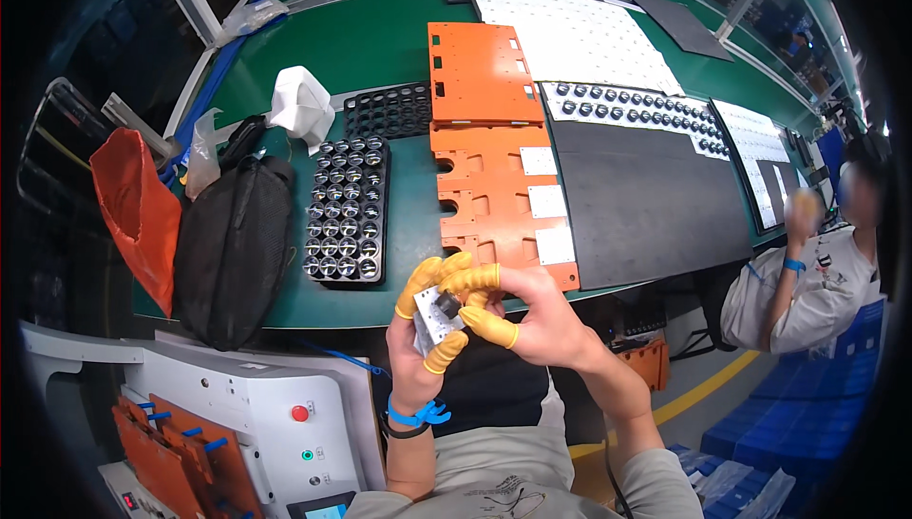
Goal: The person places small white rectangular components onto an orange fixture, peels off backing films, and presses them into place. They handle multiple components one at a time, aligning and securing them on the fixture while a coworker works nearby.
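In front of my body, at the table's near edge, my left hand holds a small white circuit board tilted up between yellow finger-cotted fingers. A short black cylindrical part sits against the board's face. My right hand, also in yellow finger cots, closes its fingertips around that black part. How the part joins the board is hidden by the fingers. Just beyond my hands lies an orange fixture plate with white rectangular boards along its right side.
Left of the fixture stands a black tray of round lens-like parts, with a black bag and orange bag further left. A black mat and white panels lie to the right. Another person sits at far right.
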Demonstrator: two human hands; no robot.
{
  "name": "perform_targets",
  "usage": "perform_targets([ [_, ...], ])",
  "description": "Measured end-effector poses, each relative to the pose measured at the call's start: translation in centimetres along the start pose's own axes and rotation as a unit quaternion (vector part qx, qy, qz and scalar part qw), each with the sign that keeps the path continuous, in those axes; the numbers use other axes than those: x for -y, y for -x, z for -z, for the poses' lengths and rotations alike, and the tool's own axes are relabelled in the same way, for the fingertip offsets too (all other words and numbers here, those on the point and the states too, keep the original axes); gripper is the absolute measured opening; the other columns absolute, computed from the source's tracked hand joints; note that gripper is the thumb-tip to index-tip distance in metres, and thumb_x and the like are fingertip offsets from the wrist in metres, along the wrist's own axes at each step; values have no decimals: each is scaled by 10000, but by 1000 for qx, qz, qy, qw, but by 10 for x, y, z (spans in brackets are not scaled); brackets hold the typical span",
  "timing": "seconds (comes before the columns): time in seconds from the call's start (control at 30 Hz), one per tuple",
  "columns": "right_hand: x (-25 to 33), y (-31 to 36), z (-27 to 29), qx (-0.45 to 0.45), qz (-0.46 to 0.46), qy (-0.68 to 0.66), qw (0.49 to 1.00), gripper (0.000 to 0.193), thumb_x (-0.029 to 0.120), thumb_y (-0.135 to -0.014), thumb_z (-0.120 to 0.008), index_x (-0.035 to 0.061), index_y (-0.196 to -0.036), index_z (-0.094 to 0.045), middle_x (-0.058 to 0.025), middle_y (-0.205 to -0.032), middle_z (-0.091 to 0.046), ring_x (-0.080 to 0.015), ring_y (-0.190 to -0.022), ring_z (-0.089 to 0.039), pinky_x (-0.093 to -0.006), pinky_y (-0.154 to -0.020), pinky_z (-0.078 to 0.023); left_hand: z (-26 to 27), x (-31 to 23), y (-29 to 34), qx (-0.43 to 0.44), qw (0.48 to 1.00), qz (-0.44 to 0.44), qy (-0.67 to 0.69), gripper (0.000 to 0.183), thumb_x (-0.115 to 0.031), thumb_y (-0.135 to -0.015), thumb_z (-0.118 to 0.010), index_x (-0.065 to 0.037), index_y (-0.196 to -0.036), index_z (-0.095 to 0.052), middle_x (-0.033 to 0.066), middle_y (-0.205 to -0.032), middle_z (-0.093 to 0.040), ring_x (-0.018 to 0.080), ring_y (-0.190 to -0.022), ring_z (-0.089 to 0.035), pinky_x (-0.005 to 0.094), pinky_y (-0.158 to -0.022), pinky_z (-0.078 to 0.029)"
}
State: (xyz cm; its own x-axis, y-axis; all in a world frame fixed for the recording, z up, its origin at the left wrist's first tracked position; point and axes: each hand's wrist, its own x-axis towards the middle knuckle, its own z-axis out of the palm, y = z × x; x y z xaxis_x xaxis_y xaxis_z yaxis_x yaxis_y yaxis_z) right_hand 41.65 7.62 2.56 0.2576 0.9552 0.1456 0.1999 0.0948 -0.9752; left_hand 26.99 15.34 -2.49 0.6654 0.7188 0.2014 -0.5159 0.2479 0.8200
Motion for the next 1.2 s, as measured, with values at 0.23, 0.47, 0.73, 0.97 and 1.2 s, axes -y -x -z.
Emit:
perform_targets([
  [0.23, -12, -3, 1, 15, 138, 38, 990, 352, 65, -854, -746, 16, -1196, -680, -127, -842, -691, -232, -672, -653, -342, -629, -519, 7, -6, 2, 20, 999, 37, -22, 819, -326, -880, -778, 59, -1483, -378, 193, -1409, -547, 248, -1275, -559, 366, -1092, -411],
  [0.47, -19, 0, 7, -2, 192, 129, 973, 329, 71, -801, -769, 42, -1126, -723, -120, -824, -678, -275, -694, -652, -371, -625, -512, 4, -21, -1, 40, 991, 96, -79, 797, -383, -889, -764, 80, -1450, -437, 143, -1318, -599, 190, -1225, -558, 328, -1069, -406],
  [0.73, -26, 4, 7, -53, 242, 266, 932, 347, 67, -713, -828, 24, -1046, -744, -56, -669, -557, -226, -540, -493, -359, -496, -373, 17, -13, -2, 42, 984, 162, -65, 651, -345, -918, -730, 47, -1395, -525, 74, -1144, -646, 51, -735, -553, 190, -614, -446],
  [0.97, -20, 13, 4, -100, 231, 329, 910, 355, 111, -708, -816, 75, -1055, -746, -37, -834, -589, -234, -716, -521, -379, -644, -385, 3, -9, -11, 53, 985, 162, -8, 668, -300, -921, -720, 20, -1445, -455, 133, -1385, -586, 45, -759, -559, 190, -549, -437],
  [1.2, -12, 18, 6, -86, 226, 315, 918, 490, 227, -724, -811, 64, -1175, -708, -100, -1072, -592, -283, -962, -507, -436, -814, -403, -4, -7, -8, 28, 975, 200, 89, 674, -397, -925, -706, 5, -1404, -454, 62, -1087, -640, 58, -724, -543, 190, -532, -415],
])
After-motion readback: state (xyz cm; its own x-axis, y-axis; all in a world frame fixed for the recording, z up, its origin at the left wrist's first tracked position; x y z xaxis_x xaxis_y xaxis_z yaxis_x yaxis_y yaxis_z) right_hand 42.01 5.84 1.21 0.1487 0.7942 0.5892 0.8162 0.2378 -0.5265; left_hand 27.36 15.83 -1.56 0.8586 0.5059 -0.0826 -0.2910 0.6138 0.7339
